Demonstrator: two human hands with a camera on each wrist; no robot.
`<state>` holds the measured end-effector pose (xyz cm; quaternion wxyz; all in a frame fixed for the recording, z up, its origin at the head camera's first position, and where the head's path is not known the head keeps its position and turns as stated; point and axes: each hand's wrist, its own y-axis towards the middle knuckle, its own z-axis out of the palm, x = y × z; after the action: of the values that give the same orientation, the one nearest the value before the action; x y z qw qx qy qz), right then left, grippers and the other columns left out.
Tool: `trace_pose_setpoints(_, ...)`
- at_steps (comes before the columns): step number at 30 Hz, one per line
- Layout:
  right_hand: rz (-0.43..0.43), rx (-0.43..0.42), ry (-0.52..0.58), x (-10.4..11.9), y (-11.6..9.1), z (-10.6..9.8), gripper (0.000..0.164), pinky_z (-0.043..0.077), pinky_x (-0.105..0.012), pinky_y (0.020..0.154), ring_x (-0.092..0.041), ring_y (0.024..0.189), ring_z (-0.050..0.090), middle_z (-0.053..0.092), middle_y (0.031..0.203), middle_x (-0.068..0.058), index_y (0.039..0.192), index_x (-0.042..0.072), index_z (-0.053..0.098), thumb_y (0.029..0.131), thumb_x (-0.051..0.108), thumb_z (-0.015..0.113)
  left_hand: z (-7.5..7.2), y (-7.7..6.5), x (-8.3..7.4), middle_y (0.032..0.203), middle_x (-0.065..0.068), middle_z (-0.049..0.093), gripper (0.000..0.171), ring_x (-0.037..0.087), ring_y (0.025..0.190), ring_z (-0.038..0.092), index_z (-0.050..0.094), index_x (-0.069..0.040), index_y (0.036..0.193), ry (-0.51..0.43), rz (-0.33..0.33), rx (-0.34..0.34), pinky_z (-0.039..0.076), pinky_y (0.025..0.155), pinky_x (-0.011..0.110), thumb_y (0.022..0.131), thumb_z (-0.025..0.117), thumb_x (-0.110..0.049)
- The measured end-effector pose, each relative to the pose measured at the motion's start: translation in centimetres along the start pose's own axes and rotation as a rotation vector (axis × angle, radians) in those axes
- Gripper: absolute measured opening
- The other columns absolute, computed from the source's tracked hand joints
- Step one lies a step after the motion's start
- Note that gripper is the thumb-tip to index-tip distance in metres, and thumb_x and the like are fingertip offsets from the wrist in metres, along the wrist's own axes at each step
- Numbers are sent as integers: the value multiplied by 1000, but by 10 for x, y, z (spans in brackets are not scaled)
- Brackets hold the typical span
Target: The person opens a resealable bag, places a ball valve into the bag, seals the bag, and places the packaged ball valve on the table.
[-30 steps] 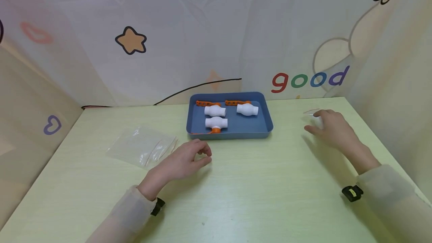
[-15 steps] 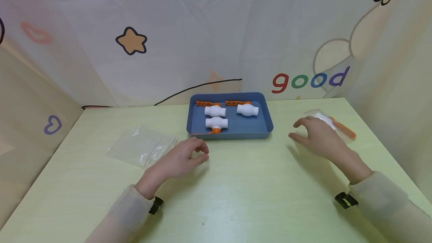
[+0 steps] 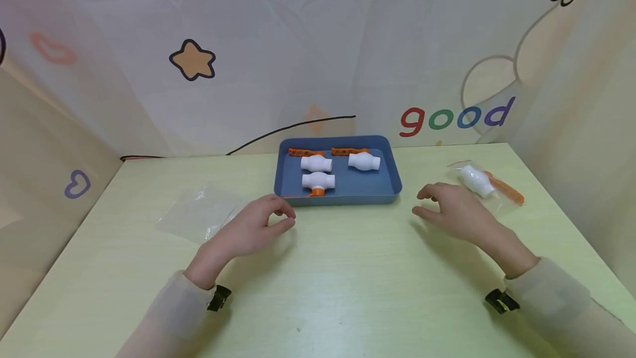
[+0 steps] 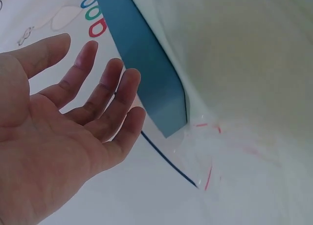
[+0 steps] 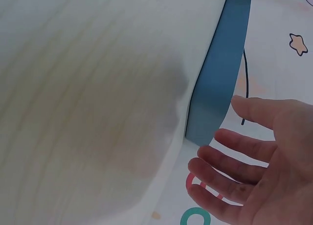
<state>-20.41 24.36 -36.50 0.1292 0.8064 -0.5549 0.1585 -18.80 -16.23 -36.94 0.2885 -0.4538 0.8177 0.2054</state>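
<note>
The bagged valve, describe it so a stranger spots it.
On the pale table, find the blue tray, then look right, past the right hand. The white valve with an orange handle there is the only one in a clear bag.

Your left hand (image 3: 252,227) covers one end of the flat clear plastic bagging (image 3: 195,214). The blue rectangular tray (image 3: 358,200) partly hides, behind its front wall, the orange handle (image 3: 317,192) of the nearest white plastic valve (image 3: 318,180). In your left wrist view, the top edge crops the tray.
</note>
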Motion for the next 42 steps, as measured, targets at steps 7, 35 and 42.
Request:
trace_pose_setpoints(7, -16, 5, -5, 0, 0, 2, 33, 53, -56, 91, -39, 105, 66, 71, 113, -19, 116, -4, 70, 96, 23, 74, -17, -3, 2, 112, 2, 64, 13, 36, 114, 58, 70, -8, 110, -7, -21, -29, 49, 96, 53, 103, 64, -17)
trace_pose_setpoints(35, -24, 34, -3, 4, -2, 4, 31, 55, -52, 87, -35, 100, 66, 72, 109, -15, 114, -2, 71, 96, 22, 74, -66, -34, 25, 146, 24, 42, 59, 44, 134, 42, 52, 4, 139, 126, -97, 171, 41, 105, 59, 81, 53, 14)
trace_pose_setpoints(42, -32, 35, -3, 5, -2, 4, 30, 55, -52, 87, -34, 100, 66, 72, 109, -15, 114, -2, 71, 96, 22, 74, -70, -36, 33, 154, 29, 31, 78, 50, 140, 32, 46, 3, 146, 170, -186, 204, 43, 102, 59, 71, 62, 15)
